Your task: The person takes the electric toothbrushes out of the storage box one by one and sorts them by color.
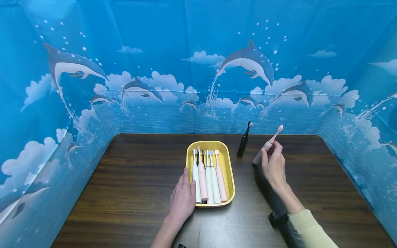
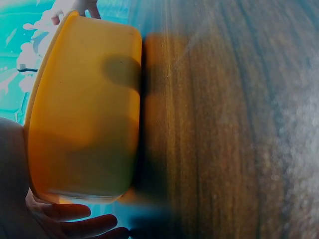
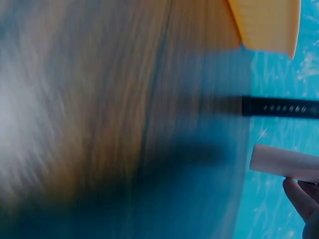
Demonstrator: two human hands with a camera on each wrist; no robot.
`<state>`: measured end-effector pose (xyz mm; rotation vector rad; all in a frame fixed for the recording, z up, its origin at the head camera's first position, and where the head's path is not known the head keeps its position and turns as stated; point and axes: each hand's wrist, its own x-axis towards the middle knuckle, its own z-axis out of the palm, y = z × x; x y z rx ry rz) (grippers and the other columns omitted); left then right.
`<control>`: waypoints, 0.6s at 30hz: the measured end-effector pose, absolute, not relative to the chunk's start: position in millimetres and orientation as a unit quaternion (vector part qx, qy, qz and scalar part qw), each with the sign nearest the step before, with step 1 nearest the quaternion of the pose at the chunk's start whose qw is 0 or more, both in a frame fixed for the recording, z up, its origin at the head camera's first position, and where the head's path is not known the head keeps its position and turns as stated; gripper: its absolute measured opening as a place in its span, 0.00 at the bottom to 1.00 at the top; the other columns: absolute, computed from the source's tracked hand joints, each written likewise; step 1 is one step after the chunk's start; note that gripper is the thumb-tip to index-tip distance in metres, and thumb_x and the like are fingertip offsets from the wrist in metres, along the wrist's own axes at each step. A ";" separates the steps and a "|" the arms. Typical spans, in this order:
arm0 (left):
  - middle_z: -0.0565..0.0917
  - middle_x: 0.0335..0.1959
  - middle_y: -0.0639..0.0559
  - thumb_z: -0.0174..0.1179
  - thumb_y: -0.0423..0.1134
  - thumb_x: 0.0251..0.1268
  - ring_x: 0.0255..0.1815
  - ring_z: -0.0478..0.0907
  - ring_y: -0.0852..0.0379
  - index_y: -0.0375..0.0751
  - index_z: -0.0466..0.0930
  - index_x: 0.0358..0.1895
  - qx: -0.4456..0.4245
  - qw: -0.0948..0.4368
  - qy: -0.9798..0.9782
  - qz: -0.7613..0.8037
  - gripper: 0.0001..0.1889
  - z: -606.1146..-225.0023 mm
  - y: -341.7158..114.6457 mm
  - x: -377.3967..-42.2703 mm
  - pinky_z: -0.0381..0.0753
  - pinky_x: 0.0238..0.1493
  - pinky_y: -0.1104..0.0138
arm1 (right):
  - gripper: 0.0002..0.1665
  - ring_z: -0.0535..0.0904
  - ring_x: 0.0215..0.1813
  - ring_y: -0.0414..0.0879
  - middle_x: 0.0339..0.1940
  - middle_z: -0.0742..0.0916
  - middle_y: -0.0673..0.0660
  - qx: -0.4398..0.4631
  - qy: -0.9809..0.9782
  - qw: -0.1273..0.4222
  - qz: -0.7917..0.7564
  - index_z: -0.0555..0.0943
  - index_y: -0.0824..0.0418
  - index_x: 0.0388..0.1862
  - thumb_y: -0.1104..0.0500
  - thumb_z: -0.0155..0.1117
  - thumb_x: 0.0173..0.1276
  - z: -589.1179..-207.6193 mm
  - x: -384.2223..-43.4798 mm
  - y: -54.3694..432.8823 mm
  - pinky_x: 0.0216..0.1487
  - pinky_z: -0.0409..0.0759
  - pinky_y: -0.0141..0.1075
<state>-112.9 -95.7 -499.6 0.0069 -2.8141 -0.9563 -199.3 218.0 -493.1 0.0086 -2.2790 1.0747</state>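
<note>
My right hand [image 1: 274, 165] pinches a pink electric toothbrush [image 1: 262, 153] by its handle, brush head up and leaning right. The handle's lower end [image 3: 264, 158] is close over the table in the right wrist view. Just left of it, a black electric toothbrush [image 1: 243, 146] stands upright. A yellow basket [image 1: 231, 172] holds several electric toothbrushes lying lengthwise: white ones [image 1: 208, 182], pink ones [image 1: 221, 182] and a black one mostly hidden beneath. At the basket's left side my left hand [image 1: 183, 196] holds the wall, thumb over the rim, fingers outside [image 2: 87, 226].
The dark wood table [image 1: 130, 186] ends at a back edge just behind the standing toothbrush. A blue dolphin-print curtain [image 1: 173, 51] surrounds its back and sides. A black strap [image 1: 277, 220] is at the right wrist, by a pale yellow sleeve [image 1: 310, 229].
</note>
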 end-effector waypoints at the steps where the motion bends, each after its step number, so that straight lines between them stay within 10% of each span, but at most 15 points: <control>1: 0.73 0.69 0.30 0.51 0.43 0.81 0.62 0.76 0.31 0.31 0.59 0.78 0.003 0.084 -0.943 -0.321 0.31 -499.2 -95.5 -112.7 0.77 0.54 0.37 | 0.29 0.81 0.49 0.65 0.51 0.80 0.72 -0.001 -0.862 0.307 0.404 0.61 0.71 0.70 0.67 0.60 0.76 -494.2 -201.5 220.9 0.46 0.78 0.56; 18: 0.73 0.68 0.29 0.52 0.43 0.80 0.63 0.76 0.30 0.30 0.59 0.78 0.002 0.086 -0.943 -0.322 0.31 -498.7 -95.1 -112.5 0.77 0.54 0.37 | 0.28 0.79 0.53 0.70 0.55 0.76 0.75 -0.034 -0.879 0.291 0.376 0.57 0.68 0.73 0.65 0.53 0.80 -505.0 -223.9 247.6 0.54 0.77 0.66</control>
